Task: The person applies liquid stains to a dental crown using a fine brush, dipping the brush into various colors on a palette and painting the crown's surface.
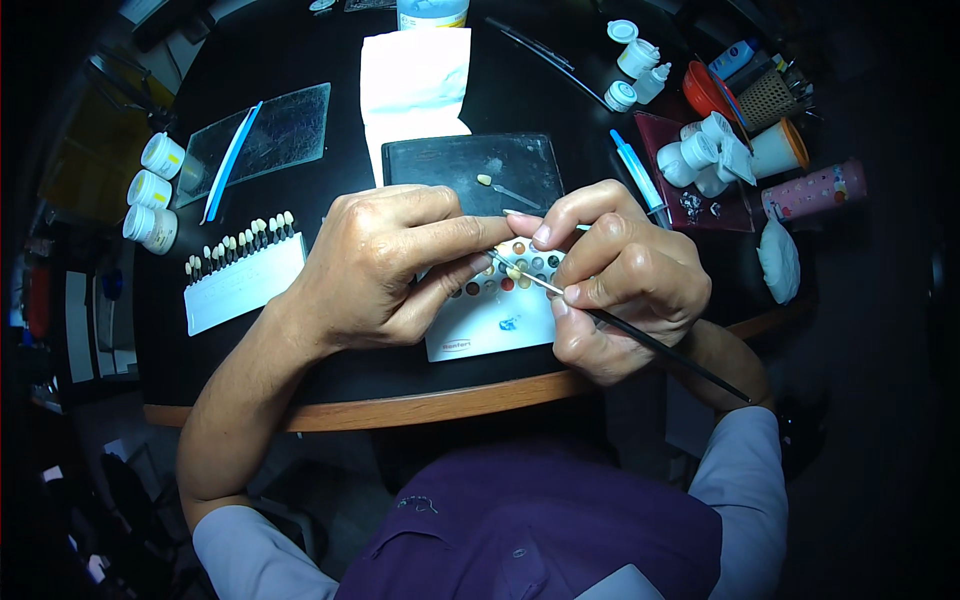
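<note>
My left hand (395, 270) is closed, its index finger and thumb pinching near a slim, small item that I cannot make out clearly. My right hand (630, 280) grips a fine brush with a long black handle (660, 350), its pale tip angled toward the left fingertips. Both hands meet above a white palette (480, 330) with rows of coloured round wells and a blue smear. Behind them lies a dark slab (420, 165) bearing a pale tooth-shaped piece (485, 180) on a stick.
A shade-tab holder (240, 290), a glass plate (290, 125) and white jars (150, 190) lie left. White paper (415, 70) is at the back. Bottles (638, 62), a red bowl (700, 90), a blue syringe (630, 160), a maroon tray (720, 215) and a pink cylinder (820, 186) lie right.
</note>
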### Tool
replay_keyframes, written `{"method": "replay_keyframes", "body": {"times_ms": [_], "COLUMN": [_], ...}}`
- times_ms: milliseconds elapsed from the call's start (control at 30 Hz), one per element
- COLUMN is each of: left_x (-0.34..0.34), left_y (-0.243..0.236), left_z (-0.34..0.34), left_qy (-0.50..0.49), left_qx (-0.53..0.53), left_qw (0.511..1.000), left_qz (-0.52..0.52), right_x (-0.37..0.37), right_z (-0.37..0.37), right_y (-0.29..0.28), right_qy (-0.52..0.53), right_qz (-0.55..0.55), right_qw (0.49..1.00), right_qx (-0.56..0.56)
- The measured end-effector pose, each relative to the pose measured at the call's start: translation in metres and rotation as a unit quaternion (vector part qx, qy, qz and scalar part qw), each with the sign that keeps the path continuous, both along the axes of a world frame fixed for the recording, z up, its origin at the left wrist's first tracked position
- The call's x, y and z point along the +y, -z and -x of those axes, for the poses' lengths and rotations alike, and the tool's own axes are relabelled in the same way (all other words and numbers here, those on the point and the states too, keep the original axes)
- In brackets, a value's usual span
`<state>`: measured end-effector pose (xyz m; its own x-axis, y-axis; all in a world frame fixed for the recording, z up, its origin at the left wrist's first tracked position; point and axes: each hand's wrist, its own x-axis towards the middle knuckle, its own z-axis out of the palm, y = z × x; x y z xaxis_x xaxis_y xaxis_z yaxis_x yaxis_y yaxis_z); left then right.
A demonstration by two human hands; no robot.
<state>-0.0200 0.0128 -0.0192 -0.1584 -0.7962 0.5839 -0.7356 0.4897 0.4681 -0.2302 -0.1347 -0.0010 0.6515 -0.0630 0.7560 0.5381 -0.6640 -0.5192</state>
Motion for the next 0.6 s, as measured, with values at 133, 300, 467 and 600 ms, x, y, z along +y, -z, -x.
{"method": "replay_keyframes", "body": {"times_ms": [133, 300, 467, 600], "left_x": [-0.0001, 0.0002, 0.0005, 0.0004], "left_y": [0.0002, -0.0004, -0.0027, -0.0014], "left_z": [-0.0003, -0.0005, 0.0006, -0.0002], "left_qy": [0.002, 0.001, -0.001, 0.001], "left_qx": [0.000, -0.001, -0.003, 0.004], "left_qw": [1.000, 1.000, 1.000, 1.000], "left_qz": [-0.005, -0.003, -0.006, -0.006], "right_x": [0.0005, 0.0004, -0.0001, 0.0009], "right_z": [0.0009, -0.0001, 0.0014, 0.0008], "right_y": [-0.0008, 0.0005, -0.0014, -0.0005], "right_qy": [-0.002, -0.004, -0.005, 0.002], "right_qz": [-0.005, -0.002, -0.004, -0.006], "right_qw": [1.000, 1.000, 1.000, 1.000], "right_qx": [0.000, 0.001, 0.010, 0.010]}}
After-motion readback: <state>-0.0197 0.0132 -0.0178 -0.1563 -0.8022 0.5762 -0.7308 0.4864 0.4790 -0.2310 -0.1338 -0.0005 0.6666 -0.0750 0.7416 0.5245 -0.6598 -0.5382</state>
